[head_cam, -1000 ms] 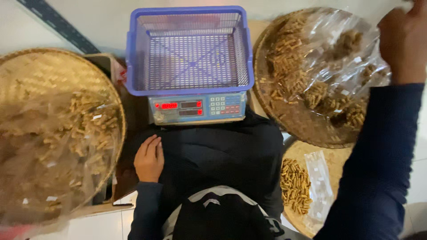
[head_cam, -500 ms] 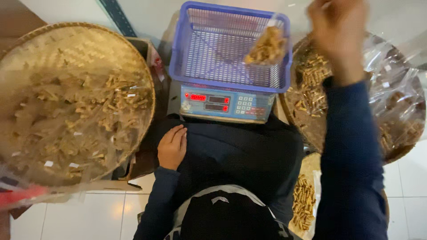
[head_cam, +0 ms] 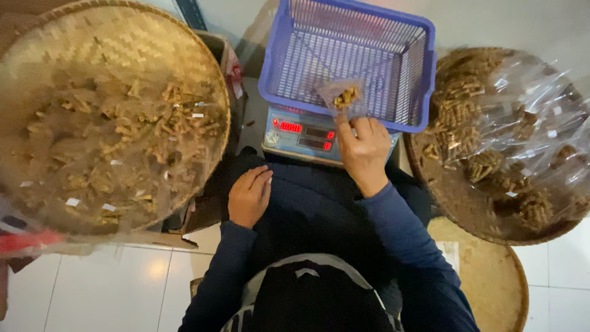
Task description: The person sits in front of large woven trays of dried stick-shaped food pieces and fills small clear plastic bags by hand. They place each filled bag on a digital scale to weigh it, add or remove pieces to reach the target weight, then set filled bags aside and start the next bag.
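Right hand (head_cam: 364,152) pinches a clear snack bag (head_cam: 342,96) inside the blue basket (head_cam: 424,74) on the scale (head_cam: 300,132). Left hand (head_cam: 249,195) rests slack on lap, holding nothing.

My right hand (head_cam: 364,150) is stretched forward, back of the hand up, fingers (head_cam: 344,126) and thumb pinched together around a small clear packet (head_cam: 342,96) held at the fingertips. My right arm, in a dark blue sleeve, runs back toward my body with the elbow bent. My left hand (head_cam: 249,195) rests palm down on my lap, fingers loosely together, holding nothing.
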